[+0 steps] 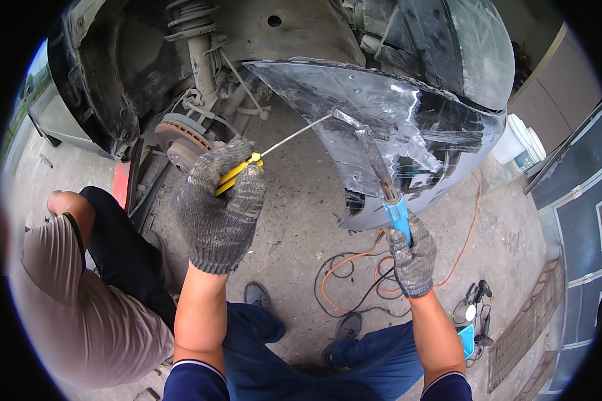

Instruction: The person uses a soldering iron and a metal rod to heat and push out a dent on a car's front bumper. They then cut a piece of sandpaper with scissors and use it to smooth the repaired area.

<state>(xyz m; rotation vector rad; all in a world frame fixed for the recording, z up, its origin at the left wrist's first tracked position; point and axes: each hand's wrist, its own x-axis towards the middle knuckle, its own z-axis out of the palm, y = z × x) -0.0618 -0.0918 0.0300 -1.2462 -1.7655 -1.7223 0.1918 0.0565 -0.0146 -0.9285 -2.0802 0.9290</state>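
My left hand (pixel 219 204), in a grey knitted glove, is closed round the yellow handle of a screwdriver (pixel 293 136). Its thin shaft reaches right, to the bent metal head of a soldering iron (pixel 384 172). Whether the two tips touch, I cannot tell for sure. The iron's blue handle sits in my gloved right hand (pixel 413 257), fingers wrapped round it. Under the iron's head lies the scuffed surface of a dark car bumper (pixel 374 150), with pale filler-like smears and bare black patches. My left hand is nearest the brake disc (pixel 186 137).
A person in a light brown shirt (pixel 87 301) sits close on my left. Orange and black cables (pixel 354 274) coil on the floor between my feet and the bumper. White buckets (pixel 518 144) stand at right, near a metal grate (pixel 525 324). A strut (pixel 199 60) hangs in the wheel well.
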